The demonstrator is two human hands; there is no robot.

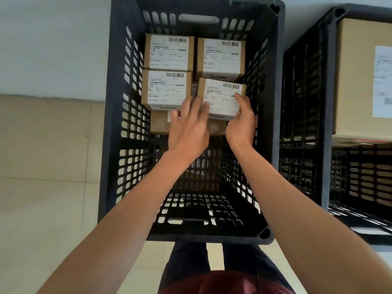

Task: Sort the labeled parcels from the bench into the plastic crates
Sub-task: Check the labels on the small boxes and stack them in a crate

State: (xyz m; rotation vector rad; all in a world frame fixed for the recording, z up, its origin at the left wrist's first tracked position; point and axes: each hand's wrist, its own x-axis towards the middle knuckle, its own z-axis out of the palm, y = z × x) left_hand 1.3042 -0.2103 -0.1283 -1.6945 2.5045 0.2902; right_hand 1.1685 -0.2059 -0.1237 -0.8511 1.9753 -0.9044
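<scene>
You are looking straight down into a black crate that fills the middle of the frame, and both your hands are inside it on one parcel. Your right hand grips the parcel's lower right corner, thumb on the white label and fingers curled under the edge. Your left hand lies with straight fingers against the parcel's left side, tips touching it. The parcel sits tilted at centre right of the crate, above a plain brown box lower down. Three other labelled parcels lie flat beside it: upper left parcel, upper right parcel and middle left parcel. At the right edge of the frame a second crate holds a large carton bearing a label.
</scene>
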